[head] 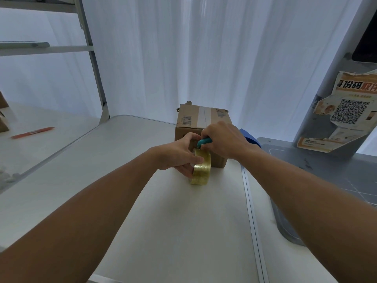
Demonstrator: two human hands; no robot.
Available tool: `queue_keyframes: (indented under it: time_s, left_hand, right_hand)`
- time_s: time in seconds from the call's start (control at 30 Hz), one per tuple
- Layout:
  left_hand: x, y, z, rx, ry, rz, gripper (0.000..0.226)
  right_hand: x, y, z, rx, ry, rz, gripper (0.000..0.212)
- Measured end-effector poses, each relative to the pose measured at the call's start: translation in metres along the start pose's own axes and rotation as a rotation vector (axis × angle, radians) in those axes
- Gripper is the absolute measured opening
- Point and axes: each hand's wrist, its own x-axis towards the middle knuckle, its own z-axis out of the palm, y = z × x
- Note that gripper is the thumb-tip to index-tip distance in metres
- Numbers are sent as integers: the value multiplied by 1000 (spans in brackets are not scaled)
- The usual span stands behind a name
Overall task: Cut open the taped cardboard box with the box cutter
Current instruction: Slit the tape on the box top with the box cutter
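Box cutter meets tape roll, box waits behind

Left hand (179, 155) grips the upright tape roll (201, 167); right hand (223, 140) clenches the teal box cutter (204, 142) over it. Taped cardboard box (201, 119) sits just behind on the bench (173, 211).

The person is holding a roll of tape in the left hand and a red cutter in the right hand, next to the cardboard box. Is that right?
Almost. The cutter in the right hand is teal, not red, as the head view shows. The rest holds: the left hand grips the roll of tape next to the cardboard box.
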Motion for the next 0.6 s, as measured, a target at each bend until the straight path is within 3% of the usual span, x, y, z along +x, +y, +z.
queue_keyframes:
  time_s: [0.6]
  left_hand:
    - [-3,0,2,-3,-2,13,71]
  right_hand:
    - [0,-7,-6,-50,-35,16,23]
